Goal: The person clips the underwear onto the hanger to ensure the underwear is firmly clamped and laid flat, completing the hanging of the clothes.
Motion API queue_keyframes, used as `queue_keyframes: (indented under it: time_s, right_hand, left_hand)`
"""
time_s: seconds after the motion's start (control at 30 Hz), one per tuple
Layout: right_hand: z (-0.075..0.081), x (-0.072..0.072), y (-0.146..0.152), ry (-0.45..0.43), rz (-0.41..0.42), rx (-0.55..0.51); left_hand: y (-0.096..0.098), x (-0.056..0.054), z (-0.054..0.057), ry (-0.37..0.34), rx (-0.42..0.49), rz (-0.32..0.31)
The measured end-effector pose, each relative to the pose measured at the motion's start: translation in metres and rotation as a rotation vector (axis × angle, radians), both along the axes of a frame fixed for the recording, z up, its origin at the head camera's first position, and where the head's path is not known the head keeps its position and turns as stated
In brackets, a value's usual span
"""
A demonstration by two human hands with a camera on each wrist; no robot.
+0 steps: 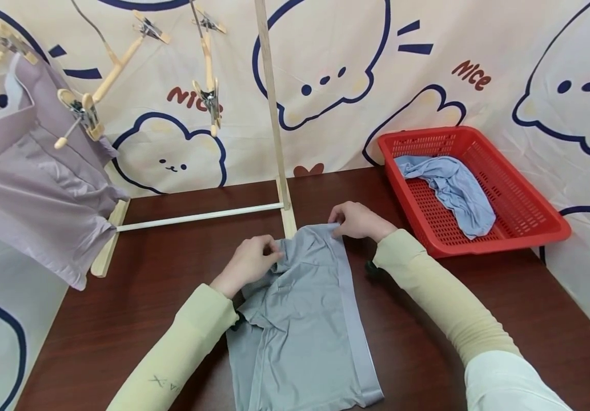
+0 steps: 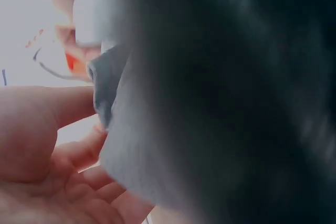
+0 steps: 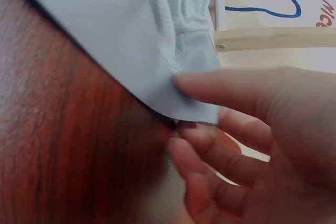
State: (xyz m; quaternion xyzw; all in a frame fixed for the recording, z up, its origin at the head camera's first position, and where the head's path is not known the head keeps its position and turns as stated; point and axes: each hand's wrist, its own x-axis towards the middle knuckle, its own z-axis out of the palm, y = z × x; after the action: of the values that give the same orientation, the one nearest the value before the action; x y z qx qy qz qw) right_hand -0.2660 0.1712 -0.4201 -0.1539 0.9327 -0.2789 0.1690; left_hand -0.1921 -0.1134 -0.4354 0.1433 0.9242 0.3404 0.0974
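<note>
Grey boxer briefs (image 1: 300,319) lie partly on the table, their far end lifted by both hands and their smooth waistband running down the right side. My right hand (image 1: 358,221) pinches the far corner of the waistband (image 3: 152,90) between thumb and fingers. My left hand (image 1: 251,262) pinches the far left edge of the fabric, where it is bunched and creased. Close up in the left wrist view, a folded edge of the briefs (image 2: 110,80) sits between thumb and fingers; dark blurred cloth covers much of that view.
A red basket (image 1: 510,240) with a crumpled light blue garment (image 1: 451,185) stands at the back right. Lavender boxer briefs (image 1: 53,165) hang from clips at the left. Several wooden clips (image 1: 209,97) dangle above the table (image 1: 151,325). A wooden post (image 1: 272,103) and white bar (image 1: 197,217) stand behind.
</note>
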Motion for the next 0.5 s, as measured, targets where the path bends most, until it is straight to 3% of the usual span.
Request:
queue_keyframes:
  time_s: [0.13, 0.3, 0.5]
  right_hand:
    - [-0.002, -0.002, 0.005, 0.050, -0.058, -0.039]
    - [0.003, -0.005, 0.010, 0.048, -0.102, -0.058]
    - [0.012, -0.010, 0.010, 0.037, -0.144, -0.106]
  left_hand:
    - [-0.015, -0.011, 0.002, 0.019, 0.055, 0.106]
    - [-0.034, -0.024, 0.008, 0.037, 0.207, 0.238]
    - [-0.043, -0.036, 0.015, 0.143, 0.325, 0.335]
